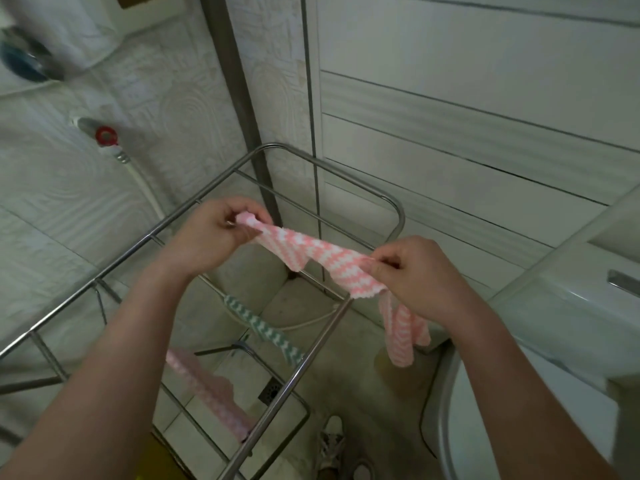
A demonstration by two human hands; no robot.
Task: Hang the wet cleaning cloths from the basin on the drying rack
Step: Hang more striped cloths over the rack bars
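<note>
Already draped on rails of the drying rack (104, 271): pale pink cloth (207, 386), green-striped cloth (266, 329). Pinched taut between left hand (214, 233) and right hand (415, 271), above the rack, not yet hung: pink-and-white cloth (325, 252). Number still to hang: cannot tell.

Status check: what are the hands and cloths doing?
Left hand, right hand pinch pink cloth over drying rack. Green cloth, second pink cloth already hung. Nothing blocking.
</note>
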